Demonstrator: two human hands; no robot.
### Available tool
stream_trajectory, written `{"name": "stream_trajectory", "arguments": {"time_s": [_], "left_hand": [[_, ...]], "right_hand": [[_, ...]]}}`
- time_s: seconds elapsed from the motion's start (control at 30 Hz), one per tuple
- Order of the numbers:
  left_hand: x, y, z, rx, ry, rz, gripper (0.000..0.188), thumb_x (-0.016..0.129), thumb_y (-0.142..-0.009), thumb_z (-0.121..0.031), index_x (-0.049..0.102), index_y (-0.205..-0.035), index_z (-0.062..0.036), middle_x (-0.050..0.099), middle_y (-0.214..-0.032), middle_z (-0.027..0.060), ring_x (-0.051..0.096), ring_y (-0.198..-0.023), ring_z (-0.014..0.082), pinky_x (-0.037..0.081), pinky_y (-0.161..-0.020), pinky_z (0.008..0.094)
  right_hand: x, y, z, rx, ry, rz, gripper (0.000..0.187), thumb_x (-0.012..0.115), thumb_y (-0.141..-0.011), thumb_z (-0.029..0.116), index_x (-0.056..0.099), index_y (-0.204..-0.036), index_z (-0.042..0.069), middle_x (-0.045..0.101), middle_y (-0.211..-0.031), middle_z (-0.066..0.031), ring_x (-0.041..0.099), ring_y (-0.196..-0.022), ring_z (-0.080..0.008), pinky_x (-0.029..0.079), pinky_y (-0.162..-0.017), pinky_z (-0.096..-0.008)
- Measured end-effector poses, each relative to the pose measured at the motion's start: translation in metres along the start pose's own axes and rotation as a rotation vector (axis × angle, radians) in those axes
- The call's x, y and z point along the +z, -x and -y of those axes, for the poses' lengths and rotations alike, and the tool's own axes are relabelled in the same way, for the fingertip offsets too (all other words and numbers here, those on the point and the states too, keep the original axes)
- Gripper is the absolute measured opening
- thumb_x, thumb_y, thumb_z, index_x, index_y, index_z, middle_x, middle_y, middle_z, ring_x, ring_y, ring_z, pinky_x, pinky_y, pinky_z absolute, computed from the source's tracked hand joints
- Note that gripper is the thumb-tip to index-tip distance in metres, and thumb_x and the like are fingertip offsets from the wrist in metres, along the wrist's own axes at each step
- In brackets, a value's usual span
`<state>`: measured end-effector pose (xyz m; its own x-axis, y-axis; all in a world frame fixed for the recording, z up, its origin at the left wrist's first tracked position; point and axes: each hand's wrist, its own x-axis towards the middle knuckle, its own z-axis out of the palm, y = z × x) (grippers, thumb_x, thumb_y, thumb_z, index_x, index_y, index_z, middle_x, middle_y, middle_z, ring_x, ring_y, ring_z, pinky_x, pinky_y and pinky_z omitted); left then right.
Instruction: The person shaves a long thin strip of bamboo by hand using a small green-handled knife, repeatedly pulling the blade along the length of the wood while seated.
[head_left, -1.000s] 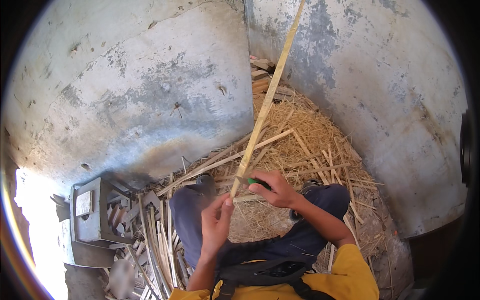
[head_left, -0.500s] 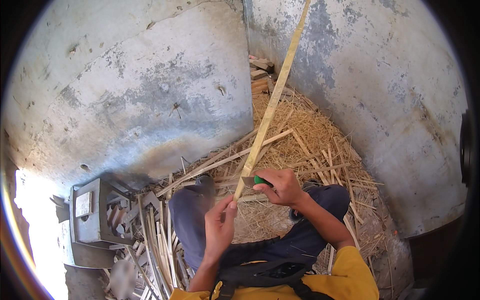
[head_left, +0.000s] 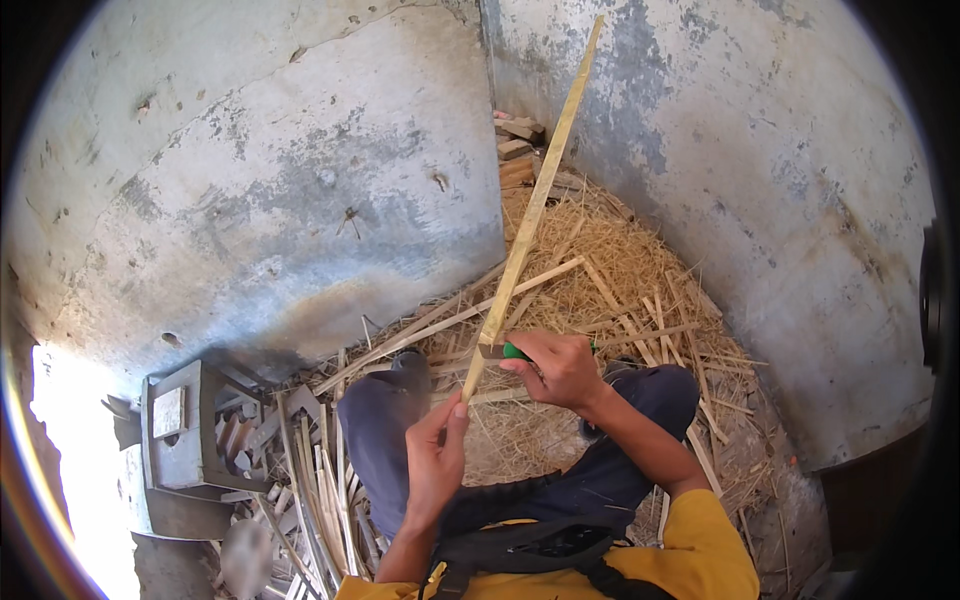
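My left hand (head_left: pixel 436 452) pinches the near end of a long, flat bamboo strip (head_left: pixel 533 218) between thumb and fingers. The strip slants away up and to the right, its far end in front of the wall. My right hand (head_left: pixel 560 370) is closed round the green handle of a knife (head_left: pixel 515 351). Its short, dark blade lies across the strip a little beyond my left fingertips, and looks to be touching it. Part of the handle is hidden by my right fingers.
Straw-like shavings (head_left: pixel 620 260) and loose strips cover the floor ahead. More long strips (head_left: pixel 330 490) lie by my left leg. A grey box-like metal unit (head_left: pixel 180 420) stands at the left. Worn walls (head_left: pixel 330 150) meet in a corner, with wood blocks (head_left: pixel 518 130) there.
The strip has shifted slightly nearer and to the left, so its far tip now shows. Both hands have moved a little left, and the knife still rests across the strip.
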<state>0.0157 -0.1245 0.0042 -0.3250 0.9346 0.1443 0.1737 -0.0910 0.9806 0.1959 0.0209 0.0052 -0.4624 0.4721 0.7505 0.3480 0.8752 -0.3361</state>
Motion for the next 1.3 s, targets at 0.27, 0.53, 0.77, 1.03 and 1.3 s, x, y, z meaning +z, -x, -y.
{"name": "stream_trajectory", "arguments": {"time_s": [0.27, 0.53, 0.77, 1.03, 1.3], "left_hand": [[-0.015, 0.034, 0.004, -0.102, -0.049, 0.085, 0.031, 0.060, -0.109, -0.016, 0.070, -0.130, 0.0047, 0.056, -0.081, -0.0052, 0.046, -0.074, 0.0030, 0.038, -0.064, 0.0212], [-0.027, 0.036, 0.017, -0.046, -0.130, 0.069, 0.028, 0.064, -0.107, -0.013, 0.071, -0.127, 0.0049, 0.060, -0.081, -0.0023, 0.049, -0.074, 0.0042, 0.040, -0.063, 0.0231], [-0.038, 0.043, 0.005, -0.079, -0.204, 0.070, 0.027, 0.068, -0.104, -0.012, 0.073, -0.124, 0.0048, 0.063, -0.079, 0.0003, 0.053, -0.076, 0.0054, 0.042, -0.066, 0.0238], [-0.070, 0.080, 0.036, -0.198, -0.089, 0.144, 0.026, 0.063, -0.107, -0.016, 0.075, -0.118, 0.0039, 0.058, -0.072, -0.0029, 0.051, -0.065, 0.0048, 0.039, -0.058, 0.0227], [-0.072, 0.062, 0.033, -0.403, 0.241, 0.262, 0.037, 0.049, -0.114, -0.027, 0.070, -0.114, 0.0032, 0.042, -0.066, -0.0075, 0.033, -0.052, -0.0001, 0.025, -0.045, 0.0200]], "right_hand": [[-0.048, -0.026, -0.065, 0.384, 0.092, -0.186, 0.034, 0.060, -0.109, 0.032, 0.073, -0.110, 0.000, 0.067, -0.070, -0.0091, 0.059, -0.054, -0.0227, 0.045, -0.051, -0.0343], [-0.050, -0.027, -0.065, 0.284, 0.133, -0.139, 0.035, 0.064, -0.106, 0.035, 0.072, -0.108, 0.001, 0.070, -0.078, -0.0132, 0.064, -0.059, -0.0252, 0.049, -0.056, -0.0371], [-0.035, -0.014, -0.109, 0.404, 0.133, -0.278, 0.044, 0.057, -0.109, 0.042, 0.074, -0.106, 0.002, 0.074, -0.081, -0.0076, 0.057, -0.053, -0.0187, 0.047, -0.054, -0.0348], [-0.098, -0.027, -0.160, 0.763, -0.370, -0.383, 0.041, 0.052, -0.112, 0.040, 0.070, -0.122, 0.004, 0.050, -0.068, 0.0045, 0.034, -0.051, -0.0032, 0.029, -0.046, -0.0244], [-0.070, -0.053, -0.105, 0.744, -0.878, -0.226, 0.050, 0.057, -0.109, 0.039, 0.061, -0.142, 0.001, 0.071, -0.095, -0.0065, 0.031, -0.045, 0.0003, 0.028, -0.042, -0.0178]]}}
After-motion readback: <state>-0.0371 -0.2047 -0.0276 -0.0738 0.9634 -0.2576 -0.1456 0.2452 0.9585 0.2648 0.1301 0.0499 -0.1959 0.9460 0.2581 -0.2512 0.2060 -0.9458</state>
